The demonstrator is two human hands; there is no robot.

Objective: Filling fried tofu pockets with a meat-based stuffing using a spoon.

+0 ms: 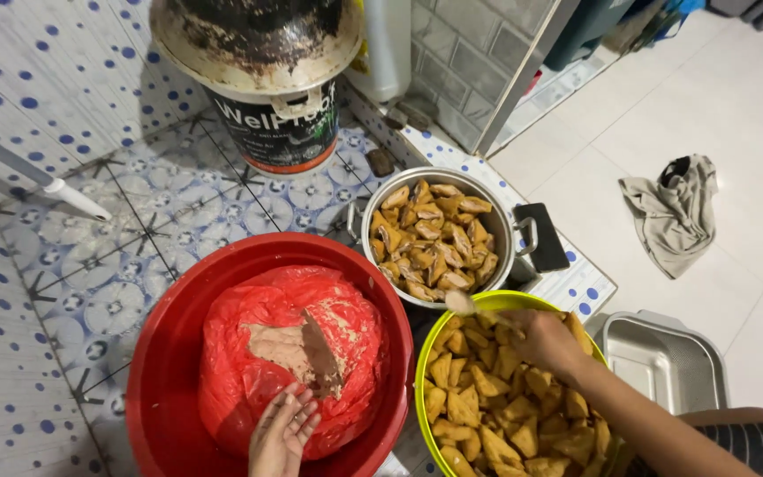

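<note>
Beyond the right hand [545, 340]: round steel pot [505, 221] full of fried tofu pieces; farther off, a stained paint bucket [267, 97]. Right hand closed around a pale spoon [470, 306], over the yellow-green basin [426, 353] of tofu. Left hand [283, 433], fingers together and flat, rests on the red plastic bag [249, 380] of brownish paste [298, 344] inside the red basin [161, 371]; paste just ahead of the fingertips.

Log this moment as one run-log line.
left hand: on paste in red bag, red basin | right hand: holds spoon over green bowl of tofu | steel pot: filled tofu
</note>
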